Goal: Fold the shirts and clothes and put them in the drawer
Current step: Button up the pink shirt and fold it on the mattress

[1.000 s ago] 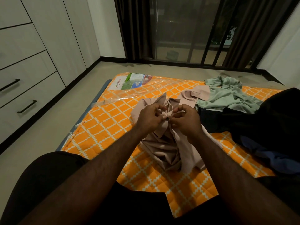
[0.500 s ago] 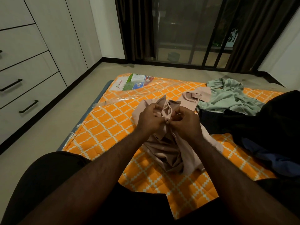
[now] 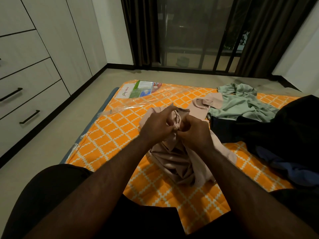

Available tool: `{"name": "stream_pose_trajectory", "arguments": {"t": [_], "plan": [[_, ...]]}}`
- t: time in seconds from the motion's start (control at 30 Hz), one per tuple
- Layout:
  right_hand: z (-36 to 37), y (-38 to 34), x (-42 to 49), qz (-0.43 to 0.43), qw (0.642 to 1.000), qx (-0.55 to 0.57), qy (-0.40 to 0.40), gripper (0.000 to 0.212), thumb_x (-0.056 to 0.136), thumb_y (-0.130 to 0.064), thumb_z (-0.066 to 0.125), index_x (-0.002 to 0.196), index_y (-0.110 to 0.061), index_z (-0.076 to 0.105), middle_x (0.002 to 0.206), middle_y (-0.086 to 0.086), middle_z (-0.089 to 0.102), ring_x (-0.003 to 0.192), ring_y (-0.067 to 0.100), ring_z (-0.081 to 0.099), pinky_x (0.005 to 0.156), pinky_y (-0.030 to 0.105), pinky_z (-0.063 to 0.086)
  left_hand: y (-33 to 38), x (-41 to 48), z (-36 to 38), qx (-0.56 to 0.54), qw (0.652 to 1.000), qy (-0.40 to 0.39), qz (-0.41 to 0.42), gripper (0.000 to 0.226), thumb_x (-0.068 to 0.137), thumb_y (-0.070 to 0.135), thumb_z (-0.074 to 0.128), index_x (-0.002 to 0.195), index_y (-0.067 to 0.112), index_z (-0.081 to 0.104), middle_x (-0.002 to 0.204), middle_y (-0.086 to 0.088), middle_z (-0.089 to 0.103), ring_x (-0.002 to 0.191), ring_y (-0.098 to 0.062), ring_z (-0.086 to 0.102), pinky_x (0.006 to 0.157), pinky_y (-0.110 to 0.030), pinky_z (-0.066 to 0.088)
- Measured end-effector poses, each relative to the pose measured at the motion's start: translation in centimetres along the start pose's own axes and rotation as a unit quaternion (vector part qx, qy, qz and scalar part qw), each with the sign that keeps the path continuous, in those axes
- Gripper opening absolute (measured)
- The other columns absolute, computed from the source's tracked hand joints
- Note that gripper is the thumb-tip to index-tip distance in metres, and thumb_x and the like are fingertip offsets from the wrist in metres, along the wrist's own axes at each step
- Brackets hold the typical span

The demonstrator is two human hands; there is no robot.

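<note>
A crumpled beige shirt (image 3: 174, 159) lies on the orange patterned mattress (image 3: 114, 135) in front of me. My left hand (image 3: 156, 125) and my right hand (image 3: 195, 133) sit close together above it, each pinching a bit of the shirt's fabric near the collar between thumb and fingers. A pale green garment (image 3: 241, 104) lies bunched at the far right. Dark clothes (image 3: 276, 131) with a blue piece (image 3: 293, 169) are heaped on the right. White drawers (image 3: 31, 104) with black handles stand shut along the left wall.
A clear plastic cover with a printed label (image 3: 138, 90) lies at the mattress's far end. Bare floor (image 3: 51, 144) runs between mattress and drawers. Dark curtains and a glass door (image 3: 189, 31) close the far side. My legs in black shorts fill the foreground.
Both hands stay pinched on the beige shirt and have drawn slightly closer together. The camera has shifted a little; the clothes on the mattress have not moved.
</note>
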State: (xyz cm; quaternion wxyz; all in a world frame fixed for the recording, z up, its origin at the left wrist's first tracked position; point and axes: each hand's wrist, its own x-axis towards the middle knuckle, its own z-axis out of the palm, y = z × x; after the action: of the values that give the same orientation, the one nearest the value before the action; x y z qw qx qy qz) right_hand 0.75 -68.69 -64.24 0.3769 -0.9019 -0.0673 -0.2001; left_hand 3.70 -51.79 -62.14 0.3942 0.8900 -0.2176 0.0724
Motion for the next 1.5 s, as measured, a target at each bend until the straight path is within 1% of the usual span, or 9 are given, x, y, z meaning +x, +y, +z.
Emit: {"name": "stream_pose_trajectory", "arguments": {"t": [0.17, 0.27, 0.43, 0.63, 0.9, 1.0, 1.1, 1.33, 1.5], "plan": [[0.2, -0.1, 0.0, -0.041, 0.999, -0.019, -0.023, 0.021, 0.076, 0.0, 0.077, 0.079, -0.015, 0.064, 0.078, 0.002, 0.069, 0.069, 0.017, 0.063, 0.061, 0.025, 0.048, 0.7, 0.1, -0.3, 0.112, 0.984, -0.076, 0.117, 0.093, 0.085, 0.002, 0.071, 0.157, 0.039, 0.026, 0.157, 0.004, 0.038, 0.139, -0.03, 0.044, 0.069, -0.025, 0.045], [0.1, -0.2, -0.1, -0.083, 0.995, -0.032, -0.046, 0.008, 0.077, 0.0, 0.077, 0.079, -0.003, 0.07, 0.078, 0.008, 0.071, 0.07, 0.022, 0.065, 0.065, 0.036, 0.055, 1.2, 0.0, -0.1, 0.118, 0.978, -0.145, 0.093, 0.098, 0.09, 0.0, 0.065, 0.159, 0.044, 0.011, 0.162, -0.002, 0.035, 0.14, -0.044, 0.04, 0.081, -0.039, 0.045], [0.4, -0.5, -0.3, -0.172, 0.984, -0.026, -0.03, 0.014, 0.078, -0.002, 0.082, 0.085, -0.005, 0.07, 0.082, 0.008, 0.07, 0.072, 0.015, 0.06, 0.062, 0.031, 0.051, 0.5, 0.2, -0.5, 0.128, 0.977, -0.162, 0.053, 0.078, 0.094, 0.005, 0.063, 0.157, 0.035, 0.028, 0.145, -0.009, 0.056, 0.135, -0.042, 0.045, 0.077, -0.03, 0.039], [-0.1, -0.6, -0.2, -0.167, 0.986, 0.001, -0.026, 0.023, 0.082, -0.002, 0.077, 0.104, -0.009, 0.074, 0.094, 0.007, 0.074, 0.085, 0.02, 0.068, 0.074, 0.032, 0.057, -0.1, 0.1, -1.0, 0.186, 0.973, -0.12, 0.073, 0.032, 0.092, 0.003, 0.06, 0.114, 0.025, 0.068, 0.109, -0.003, 0.073, 0.123, -0.036, 0.059, 0.075, -0.041, 0.055], [-0.1, -0.7, 0.2, -0.133, 0.99, -0.035, -0.011, 0.015, 0.077, 0.004, 0.074, 0.081, -0.01, 0.072, 0.079, 0.005, 0.07, 0.072, 0.022, 0.064, 0.064, 0.042, 0.057, 0.6, -0.4, -0.5, 0.238, 0.964, -0.036, 0.115, 0.02, 0.1, 0.018, 0.057, 0.112, 0.025, 0.071, 0.097, -0.004, 0.072, 0.102, -0.031, 0.067, 0.062, -0.031, 0.036], [-0.4, -1.6, -0.1, -0.149, 0.988, -0.03, -0.013, 0.014, 0.085, -0.019, 0.061, 0.084, -0.012, 0.073, 0.079, 0.005, 0.071, 0.072, 0.021, 0.063, 0.064, 0.036, 0.055, 1.0, -0.5, -0.3, 0.246, 0.963, -0.026, 0.106, 0.019, 0.099, 0.023, 0.059, 0.112, 0.024, 0.072, 0.098, -0.006, 0.073, 0.105, -0.033, 0.066, 0.064, -0.033, 0.039], [-0.5, -1.9, -0.3, -0.134, 0.991, -0.015, -0.016, 0.028, 0.082, -0.033, 0.056, 0.091, -0.014, 0.076, 0.084, 0.004, 0.074, 0.075, 0.02, 0.065, 0.067, 0.034, 0.056, 1.2, -0.6, 0.0, 0.231, 0.968, -0.027, 0.093, 0.019, 0.095, 0.031, 0.065, 0.11, 0.022, 0.072, 0.098, -0.007, 0.073, 0.108, -0.037, 0.065, 0.068, -0.036, 0.046], [0.1, -1.7, -0.5, -0.113, 0.994, -0.007, 0.016, 0.019, 0.076, -0.013, 0.073, 0.095, -0.017, 0.074, 0.088, 0.001, 0.074, 0.077, 0.015, 0.064, 0.069, 0.033, 0.057, 1.8, -0.7, 0.0, 0.153, 0.983, -0.005, 0.097, 0.014, 0.089, 0.019, 0.071, 0.102, 0.016, 0.074, 0.089, -0.006, 0.073, 0.086, -0.03, 0.068, 0.086, -0.04, 0.05], [0.1, -1.9, -0.4, -0.109, 0.994, -0.018, 0.011, 0.015, 0.076, -0.013, 0.072, 0.08, -0.023, 0.061, 0.075, -0.003, 0.065, 0.069, 0.017, 0.06, 0.061, 0.037, 0.054, 1.6, -0.9, -0.2, 0.139, 0.984, -0.007, 0.112, 0.011, 0.087, 0.009, 0.069, 0.097, 0.01, 0.073, 0.084, -0.01, 0.072, 0.081, -0.03, 0.067, 0.096, -0.05, 0.046]]}}
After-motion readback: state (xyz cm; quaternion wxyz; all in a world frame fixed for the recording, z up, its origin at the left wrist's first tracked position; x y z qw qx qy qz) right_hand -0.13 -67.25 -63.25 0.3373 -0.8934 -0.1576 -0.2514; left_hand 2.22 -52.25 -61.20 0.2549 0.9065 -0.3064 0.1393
